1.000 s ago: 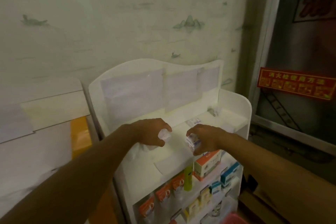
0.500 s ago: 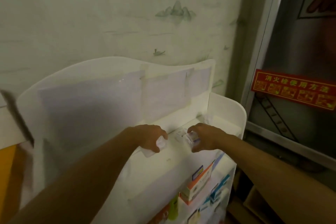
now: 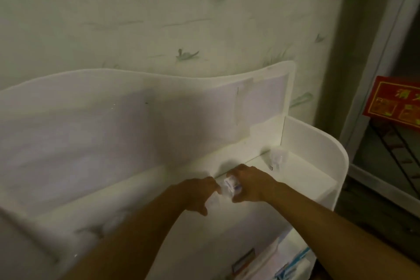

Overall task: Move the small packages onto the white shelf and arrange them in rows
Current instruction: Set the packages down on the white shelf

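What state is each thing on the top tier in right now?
Left hand: fingers curled on a pale package, blurred.
Right hand: grips small white package with blue print above the tier.
Clear crinkled plastic package: resting in the back right corner, untouched.
White wooden display shelf: upright against the wall.

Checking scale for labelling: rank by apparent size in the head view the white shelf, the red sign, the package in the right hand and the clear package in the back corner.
1. white shelf
2. red sign
3-4. clear package in the corner and package gripped by the right hand: alike, partly hidden, unranked.
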Available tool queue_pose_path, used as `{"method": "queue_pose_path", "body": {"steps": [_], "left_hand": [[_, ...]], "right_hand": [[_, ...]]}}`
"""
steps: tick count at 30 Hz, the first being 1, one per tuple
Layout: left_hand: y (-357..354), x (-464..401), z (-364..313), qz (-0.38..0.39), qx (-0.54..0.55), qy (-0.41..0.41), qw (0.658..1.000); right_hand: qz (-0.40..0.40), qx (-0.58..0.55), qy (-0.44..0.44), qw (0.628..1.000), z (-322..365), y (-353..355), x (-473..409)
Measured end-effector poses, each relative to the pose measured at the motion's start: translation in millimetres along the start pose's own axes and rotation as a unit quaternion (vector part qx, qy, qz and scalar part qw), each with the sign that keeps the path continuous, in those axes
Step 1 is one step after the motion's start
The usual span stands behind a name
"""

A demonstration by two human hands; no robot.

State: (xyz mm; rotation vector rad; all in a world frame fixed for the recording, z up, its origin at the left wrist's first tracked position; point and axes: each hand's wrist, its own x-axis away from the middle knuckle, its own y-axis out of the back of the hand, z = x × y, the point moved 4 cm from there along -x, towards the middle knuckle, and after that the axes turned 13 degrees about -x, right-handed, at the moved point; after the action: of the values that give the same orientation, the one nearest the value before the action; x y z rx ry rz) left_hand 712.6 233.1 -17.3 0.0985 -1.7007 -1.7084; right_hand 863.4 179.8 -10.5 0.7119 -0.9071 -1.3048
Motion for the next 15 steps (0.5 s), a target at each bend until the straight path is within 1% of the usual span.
{"method": "queue_pose_path", "body": {"steps": [5, 8, 12, 15], "left_hand": [[-1.2, -10.6, 2.1, -0.075, 0.034, 0.049, 0.995], [-11.5, -21.0, 3.7, -0.075, 0.031, 0.069, 0.994], [-10.9, -28.0, 2.6, -0.101, 0.036, 0.079, 0.991], [-12.8, -22.2, 8.2, -0.119, 0.036, 0.104, 0.987]], "right_hand": [[0.003, -0.010, 0.038, 0.999, -17.2, -2.0, -21.0], [0.009, -0.007, 0.052, 0.999, -26.6, -2.2, -27.7], [0.005, -0.010, 0.064, 0.998, -31.6, -6.0, -37.4], [0.005, 0.000, 0.069, 0.998, -30.0, -11.2, -43.3]]}}
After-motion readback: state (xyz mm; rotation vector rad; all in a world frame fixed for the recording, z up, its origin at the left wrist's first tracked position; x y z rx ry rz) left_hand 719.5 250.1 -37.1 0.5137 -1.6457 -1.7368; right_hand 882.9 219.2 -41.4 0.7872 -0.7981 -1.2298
